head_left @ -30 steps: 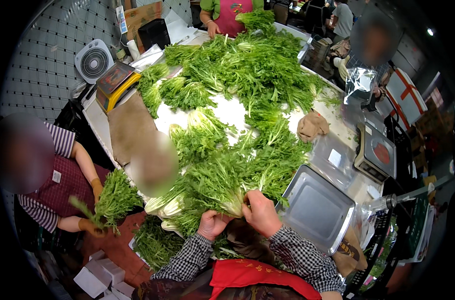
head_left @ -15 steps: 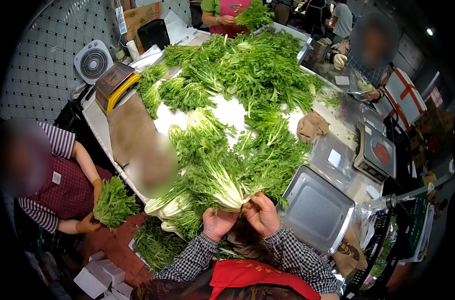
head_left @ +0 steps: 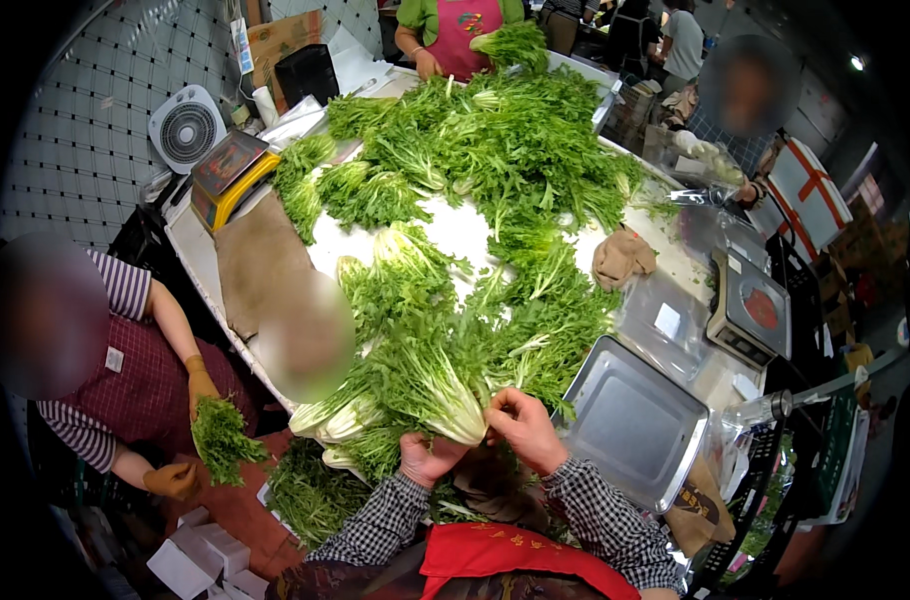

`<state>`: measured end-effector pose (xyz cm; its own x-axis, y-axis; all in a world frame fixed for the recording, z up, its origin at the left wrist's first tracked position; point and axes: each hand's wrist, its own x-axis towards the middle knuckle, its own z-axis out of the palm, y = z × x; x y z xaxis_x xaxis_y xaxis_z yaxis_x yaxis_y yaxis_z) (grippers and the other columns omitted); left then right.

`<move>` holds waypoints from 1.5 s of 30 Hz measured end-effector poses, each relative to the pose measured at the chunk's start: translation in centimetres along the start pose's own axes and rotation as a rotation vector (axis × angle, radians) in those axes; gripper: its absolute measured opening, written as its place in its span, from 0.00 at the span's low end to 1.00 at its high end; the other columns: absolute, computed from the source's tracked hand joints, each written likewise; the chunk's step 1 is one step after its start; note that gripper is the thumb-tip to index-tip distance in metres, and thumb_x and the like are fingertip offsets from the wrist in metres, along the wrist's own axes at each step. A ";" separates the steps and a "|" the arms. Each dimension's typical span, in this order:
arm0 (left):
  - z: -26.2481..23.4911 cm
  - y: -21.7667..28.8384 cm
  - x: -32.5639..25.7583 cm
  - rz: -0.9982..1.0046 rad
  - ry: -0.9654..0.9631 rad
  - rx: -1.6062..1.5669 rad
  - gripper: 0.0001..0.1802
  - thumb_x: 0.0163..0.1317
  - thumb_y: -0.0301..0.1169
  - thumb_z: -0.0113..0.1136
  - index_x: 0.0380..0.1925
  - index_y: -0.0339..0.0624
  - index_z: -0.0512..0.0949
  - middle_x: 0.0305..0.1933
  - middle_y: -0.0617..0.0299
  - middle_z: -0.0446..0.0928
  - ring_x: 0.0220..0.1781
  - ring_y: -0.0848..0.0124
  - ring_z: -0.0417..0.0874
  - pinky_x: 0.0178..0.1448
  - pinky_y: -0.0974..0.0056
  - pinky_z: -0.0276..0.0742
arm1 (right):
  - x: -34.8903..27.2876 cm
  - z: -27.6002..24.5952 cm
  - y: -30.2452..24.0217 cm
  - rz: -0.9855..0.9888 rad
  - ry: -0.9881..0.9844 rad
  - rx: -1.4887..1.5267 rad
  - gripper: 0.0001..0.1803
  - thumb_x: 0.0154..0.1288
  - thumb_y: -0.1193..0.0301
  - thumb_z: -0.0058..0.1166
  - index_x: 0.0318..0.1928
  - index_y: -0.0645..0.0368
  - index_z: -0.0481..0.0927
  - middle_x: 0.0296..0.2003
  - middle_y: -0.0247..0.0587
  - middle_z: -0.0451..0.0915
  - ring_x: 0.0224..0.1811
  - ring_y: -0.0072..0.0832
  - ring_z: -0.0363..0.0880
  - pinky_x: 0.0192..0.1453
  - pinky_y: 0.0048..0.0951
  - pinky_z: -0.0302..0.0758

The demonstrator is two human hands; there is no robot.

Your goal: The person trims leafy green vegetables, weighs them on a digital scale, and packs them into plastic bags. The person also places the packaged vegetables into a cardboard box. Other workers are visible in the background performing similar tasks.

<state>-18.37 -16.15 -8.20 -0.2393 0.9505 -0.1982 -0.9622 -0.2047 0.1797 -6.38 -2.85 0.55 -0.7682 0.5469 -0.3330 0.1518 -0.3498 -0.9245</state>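
1 leafy head [head_left: 447,390] at near edge of table [head_left: 460,230], leaves [head_left: 415,360] flopped on pile [head_left: 400,285], probably so pile takes some weight. Left hand [head_left: 431,460] kinda cups base [head_left: 463,424] from below, likely for support; fingers hidden, can't tell how tight. Right hand [head_left: 527,431] pinches base's edge.

Held curly endive [head_left: 430,385] has shifted nearer; at left, a co-worker's nearer glove [head_left: 172,481] has come off the leafy bunch [head_left: 225,440]

Fingers [head_left: 502,408] on a leafy bunch [head_left: 443,388]
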 end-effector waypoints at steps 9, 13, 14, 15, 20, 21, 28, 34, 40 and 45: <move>1.0 -0.7 0.8 0.090 -0.025 -0.073 0.51 0.44 0.43 0.75 0.69 0.47 0.63 0.72 0.58 0.65 0.71 0.58 0.67 0.75 0.54 0.62 | 0.0 0.8 0.2 0.066 0.106 0.894 0.03 0.70 0.75 0.50 0.39 0.61 0.71 0.37 0.44 0.79 0.29 0.25 0.76 0.31 0.25 0.76; 1.3 -0.2 0.9 0.070 -0.144 -0.096 0.51 0.42 0.45 0.75 0.69 0.49 0.64 0.71 0.59 0.67 0.69 0.56 0.70 0.74 0.51 0.62 | 0.7 -0.9 1.3 0.050 -0.373 1.376 0.04 0.72 0.72 0.49 0.41 0.59 0.72 0.40 0.43 0.79 0.30 0.25 0.75 0.32 0.25 0.75; 1.3 -0.2 0.9 0.072 -0.131 -0.085 0.51 0.42 0.46 0.75 0.69 0.49 0.64 0.71 0.59 0.67 0.69 0.56 0.70 0.74 0.51 0.63 | 0.6 -1.1 1.0 0.007 -0.298 1.288 0.05 0.73 0.71 0.49 0.42 0.59 0.72 0.40 0.43 0.79 0.31 0.26 0.76 0.33 0.26 0.75; 1.2 -0.1 0.9 0.074 -0.117 -0.073 0.52 0.42 0.47 0.74 0.69 0.49 0.64 0.71 0.59 0.67 0.69 0.56 0.71 0.73 0.50 0.63 | 0.6 -1.3 0.5 -0.034 -0.225 1.199 0.06 0.73 0.70 0.48 0.44 0.59 0.73 0.41 0.42 0.79 0.32 0.26 0.77 0.34 0.26 0.76; 3.1 0.0 1.3 0.123 -0.153 0.013 0.54 0.41 0.53 0.72 0.70 0.51 0.62 0.73 0.58 0.64 0.74 0.55 0.64 0.74 0.48 0.62 | 0.5 -1.2 -2.5 -0.091 0.094 0.205 0.14 0.75 0.65 0.47 0.52 0.61 0.71 0.45 0.44 0.80 0.39 0.29 0.81 0.42 0.29 0.80; 3.8 0.4 1.0 0.054 -0.187 0.024 0.57 0.41 0.54 0.72 0.72 0.51 0.59 0.74 0.55 0.61 0.75 0.55 0.62 0.76 0.48 0.58 | 0.5 -1.3 -2.0 0.016 -0.016 0.091 0.16 0.75 0.67 0.48 0.56 0.63 0.70 0.48 0.46 0.80 0.39 0.29 0.81 0.45 0.31 0.81; 1.3 0.9 0.1 -0.214 -0.066 0.223 0.56 0.48 0.53 0.70 0.73 0.42 0.55 0.74 0.51 0.59 0.74 0.54 0.61 0.77 0.47 0.54 | -0.9 1.0 0.4 -0.006 0.003 0.318 0.27 0.66 0.68 0.62 0.59 0.67 0.67 0.53 0.47 0.77 0.54 0.28 0.78 0.58 0.29 0.76; 2.0 -1.0 0.4 -0.120 -0.091 0.069 0.39 0.63 0.45 0.64 0.69 0.41 0.61 0.70 0.54 0.66 0.72 0.56 0.66 0.77 0.49 0.56 | -0.7 0.3 1.6 -0.230 0.130 -0.326 0.31 0.58 0.67 0.68 0.56 0.67 0.67 0.52 0.52 0.77 0.51 0.33 0.80 0.52 0.31 0.78; 2.3 -0.6 1.5 -0.018 0.046 0.049 0.30 0.65 0.37 0.62 0.64 0.41 0.67 0.66 0.55 0.72 0.67 0.58 0.71 0.76 0.50 0.60 | -1.9 1.5 -0.9 -0.425 0.378 -0.695 0.27 0.54 0.69 0.68 0.52 0.64 0.72 0.42 0.50 0.76 0.43 0.43 0.79 0.44 0.38 0.76; 1.0 -0.6 1.6 0.002 0.085 0.025 0.27 0.65 0.35 0.61 0.62 0.41 0.69 0.64 0.56 0.74 0.67 0.61 0.73 0.75 0.51 0.62 | -1.9 1.3 -1.3 -0.543 0.370 -0.792 0.13 0.57 0.73 0.63 0.41 0.62 0.77 0.37 0.49 0.74 0.37 0.47 0.78 0.39 0.42 0.75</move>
<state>-18.03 -14.30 -7.65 -0.2521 0.9266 -0.2790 -0.9585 -0.1995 0.2037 -5.93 -4.40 2.56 -0.6363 0.7285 0.2536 0.3106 0.5429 -0.7803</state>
